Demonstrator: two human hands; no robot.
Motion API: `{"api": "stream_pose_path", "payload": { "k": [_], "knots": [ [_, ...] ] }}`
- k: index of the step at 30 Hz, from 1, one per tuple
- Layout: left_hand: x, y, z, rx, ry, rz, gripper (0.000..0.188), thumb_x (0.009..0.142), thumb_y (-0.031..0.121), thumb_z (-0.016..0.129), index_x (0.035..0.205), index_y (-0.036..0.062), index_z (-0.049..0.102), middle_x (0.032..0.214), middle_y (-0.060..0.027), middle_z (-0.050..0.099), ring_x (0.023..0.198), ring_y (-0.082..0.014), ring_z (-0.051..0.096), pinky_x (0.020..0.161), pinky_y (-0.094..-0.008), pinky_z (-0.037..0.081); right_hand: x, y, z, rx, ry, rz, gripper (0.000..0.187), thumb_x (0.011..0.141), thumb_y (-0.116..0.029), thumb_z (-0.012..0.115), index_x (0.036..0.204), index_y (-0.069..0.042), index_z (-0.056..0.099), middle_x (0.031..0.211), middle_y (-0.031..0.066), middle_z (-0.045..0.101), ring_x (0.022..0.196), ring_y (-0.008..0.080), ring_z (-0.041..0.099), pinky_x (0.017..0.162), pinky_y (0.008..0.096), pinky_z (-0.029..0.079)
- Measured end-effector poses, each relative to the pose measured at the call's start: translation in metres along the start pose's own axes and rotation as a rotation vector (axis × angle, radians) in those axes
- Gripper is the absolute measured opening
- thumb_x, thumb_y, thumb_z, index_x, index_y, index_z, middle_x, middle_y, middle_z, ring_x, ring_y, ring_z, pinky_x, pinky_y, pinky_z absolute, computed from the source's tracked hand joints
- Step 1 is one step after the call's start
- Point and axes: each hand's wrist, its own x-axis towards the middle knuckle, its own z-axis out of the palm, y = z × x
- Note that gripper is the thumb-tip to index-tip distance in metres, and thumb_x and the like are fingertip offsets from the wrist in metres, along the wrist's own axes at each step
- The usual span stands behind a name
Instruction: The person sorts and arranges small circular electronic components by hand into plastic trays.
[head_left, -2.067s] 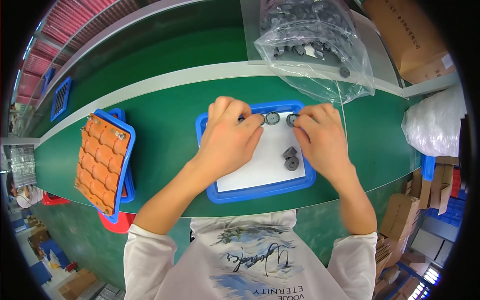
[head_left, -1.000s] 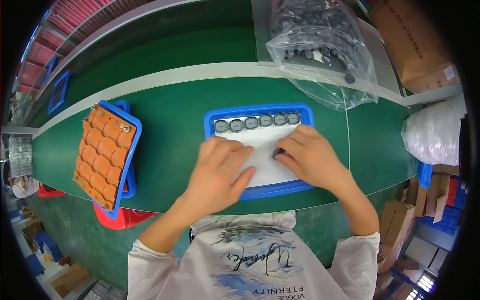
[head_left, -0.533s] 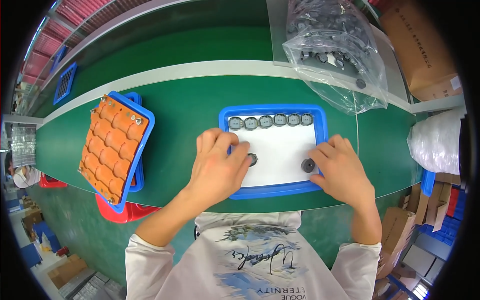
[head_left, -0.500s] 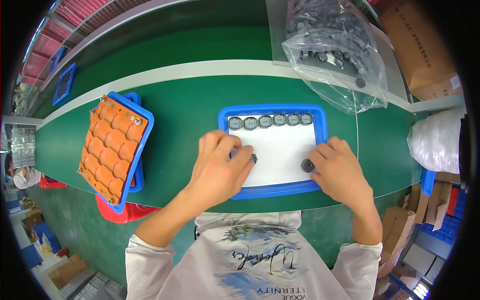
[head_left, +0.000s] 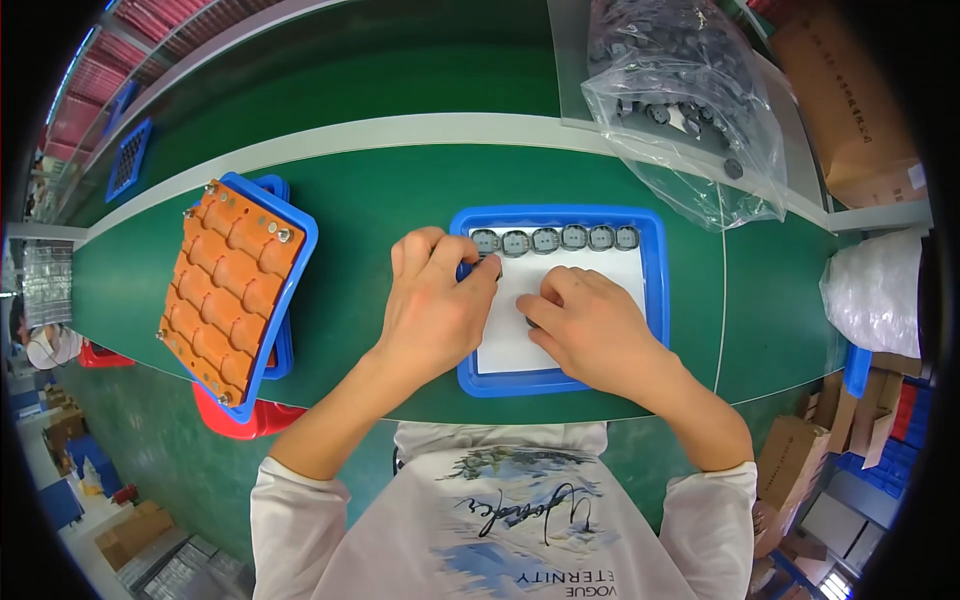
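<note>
A blue tray (head_left: 655,290) with a white lining sheet (head_left: 600,268) lies before me. Along its far side runs a row of several small grey round plastic parts (head_left: 545,240). My left hand (head_left: 440,290) is over the tray's left rim, its fingers closed at the left end of the row on a grey part that they mostly hide. My right hand (head_left: 590,325) is above the middle of the sheet. Its fingers pinch a dark round plastic part (head_left: 530,322), of which only a sliver shows.
An orange moulded plate (head_left: 225,290) with round hollows rests tilted on stacked blue trays (head_left: 285,345) at left. A clear plastic bag (head_left: 690,110) of grey parts lies at the far right, near a cardboard box (head_left: 860,110). A red bin (head_left: 240,415) is below the table edge.
My right hand has moved left from the tray's right side to its middle, with the dark part. My left hand has shifted away from me, up to the row's left end.
</note>
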Motion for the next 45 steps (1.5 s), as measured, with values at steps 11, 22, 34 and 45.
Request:
{"api": "stream_pose_path", "payload": {
  "k": [11, 22, 34, 45],
  "knots": [
    [0.003, -0.004, 0.002, -0.009, -0.002, -0.030, 0.030, 0.073, 0.004, 0.079, 0.102, 0.0082, 0.076, 0.104, -0.0069, 0.061, 0.103, -0.0310, 0.048, 0.090, -0.0425, 0.039, -0.007, 0.011, 0.009, 0.092, 0.317, -0.098, 0.025, 0.075, -0.015, 0.082, 0.093, -0.009, 0.065, 0.094, 0.0078, 0.061, 0.087, 0.0291, 0.060, 0.078, 0.0402, 0.050],
    [0.004, -0.005, 0.002, -0.101, 0.009, -0.024, 0.025, 0.072, 0.006, 0.080, 0.097, 0.0093, 0.077, 0.105, -0.0049, 0.062, 0.104, -0.0311, 0.049, 0.090, -0.0425, 0.040, -0.009, 0.016, 0.007, 0.049, 0.220, -0.144, 0.024, 0.073, -0.013, 0.082, 0.091, -0.008, 0.067, 0.087, 0.0062, 0.060, 0.082, 0.0264, 0.061, 0.073, 0.0393, 0.050],
    [-0.005, -0.009, 0.004, -0.125, 0.046, -0.083, 0.021, 0.072, 0.004, 0.078, 0.093, 0.0087, 0.078, 0.113, -0.0067, 0.062, 0.108, -0.0318, 0.048, 0.092, -0.0419, 0.038, 0.021, 0.008, 0.015, 0.163, 0.289, 0.058, 0.010, 0.083, -0.010, 0.073, 0.091, -0.006, 0.066, 0.077, 0.0079, 0.060, 0.072, 0.0287, 0.066, 0.060, 0.0409, 0.054],
    [-0.001, -0.004, 0.004, -0.118, 0.028, -0.097, 0.021, 0.072, 0.003, 0.077, 0.092, 0.0077, 0.077, 0.113, -0.0082, 0.063, 0.109, -0.0331, 0.049, 0.093, -0.0425, 0.041, 0.029, 0.008, 0.013, 0.078, 0.345, 0.057, 0.012, 0.081, -0.005, 0.076, 0.091, -0.004, 0.069, 0.079, 0.0090, 0.063, 0.068, 0.0287, 0.065, 0.059, 0.0388, 0.053]
  ]
}}
